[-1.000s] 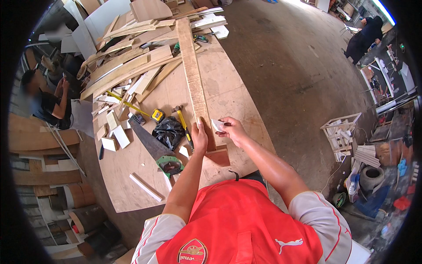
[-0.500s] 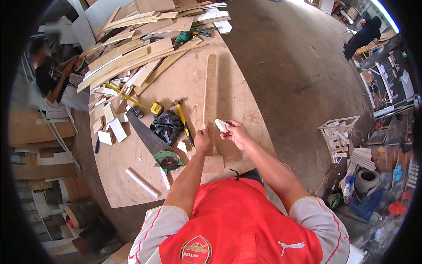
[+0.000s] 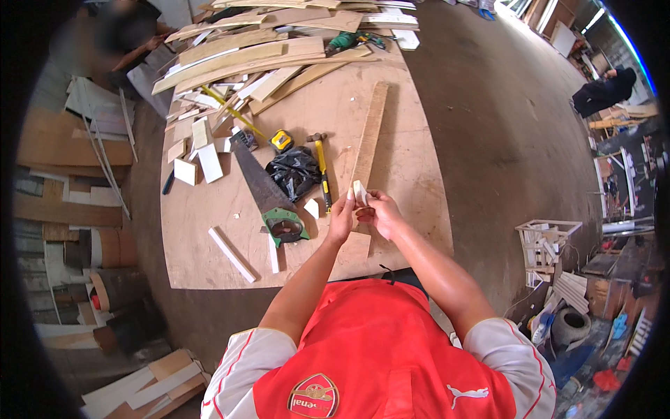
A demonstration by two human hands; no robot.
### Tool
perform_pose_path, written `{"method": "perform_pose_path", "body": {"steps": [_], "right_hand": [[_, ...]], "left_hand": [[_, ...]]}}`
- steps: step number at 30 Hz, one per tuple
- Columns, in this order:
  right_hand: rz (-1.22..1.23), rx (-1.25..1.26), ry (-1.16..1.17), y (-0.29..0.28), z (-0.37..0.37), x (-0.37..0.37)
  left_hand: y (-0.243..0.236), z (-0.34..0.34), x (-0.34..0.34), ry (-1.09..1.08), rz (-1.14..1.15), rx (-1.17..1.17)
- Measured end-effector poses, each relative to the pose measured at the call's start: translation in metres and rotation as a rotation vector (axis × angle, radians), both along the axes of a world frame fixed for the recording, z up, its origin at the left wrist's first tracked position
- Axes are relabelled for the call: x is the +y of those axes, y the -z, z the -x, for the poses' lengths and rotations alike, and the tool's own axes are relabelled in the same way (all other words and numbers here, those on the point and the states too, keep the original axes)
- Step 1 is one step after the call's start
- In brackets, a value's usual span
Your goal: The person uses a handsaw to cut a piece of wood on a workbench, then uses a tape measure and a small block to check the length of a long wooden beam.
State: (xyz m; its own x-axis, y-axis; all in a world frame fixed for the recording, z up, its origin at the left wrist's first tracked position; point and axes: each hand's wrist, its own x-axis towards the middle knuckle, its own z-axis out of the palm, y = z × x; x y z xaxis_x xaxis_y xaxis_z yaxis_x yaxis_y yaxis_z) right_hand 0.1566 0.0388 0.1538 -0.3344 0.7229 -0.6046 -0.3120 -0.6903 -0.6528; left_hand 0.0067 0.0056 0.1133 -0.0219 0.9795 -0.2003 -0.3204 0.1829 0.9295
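Note:
A small white-faced wood block (image 3: pixel 360 193) with an angled end is pinched between my hands above the plywood table. My left hand (image 3: pixel 341 218) is closed, its thumb against the block's left side. On the other side my right hand (image 3: pixel 384 213) grips the same block with thumb and fingers. Just beyond them lies a long narrow wooden board (image 3: pixel 371 129), its near end hidden by my hands. A flat wood piece (image 3: pixel 354 246) lies at the table edge below my wrists. Left of my hands are a hammer (image 3: pixel 322 167) and a small white offcut (image 3: pixel 312 208).
A handsaw (image 3: pixel 257 178), black plastic bag (image 3: pixel 293 172) and yellow tape measure (image 3: pixel 281 141) lie on the table (image 3: pixel 199 244). Stacked planks (image 3: pixel 258 56) and a green power drill (image 3: pixel 343 42) fill its far end. Two people are farther off, left and right.
My left hand has moved from the long board to the small block, and the two hands have come together. The whole view has shifted, with the table appearing farther right.

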Motion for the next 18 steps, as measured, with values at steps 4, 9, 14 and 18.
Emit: {"method": "perform_pose_path", "body": {"steps": [4,9,14,18], "right_hand": [[0.011,-0.059,-0.153,0.002,0.056,-0.009],[-0.52,-0.481,-0.514,0.04,0.124,-0.029],[-1.053,-0.698,-0.704,0.053,0.168,-0.059],[-1.293,-0.803,-0.852,0.07,0.192,-0.071]], "left_hand": [[-0.017,0.02,-0.025,-0.376,0.107,-0.108],[0.009,0.086,-0.069,-0.733,0.151,0.018],[0.051,0.134,-0.118,-1.07,0.159,0.187],[0.056,0.136,-0.13,-1.119,0.328,0.073]]}}
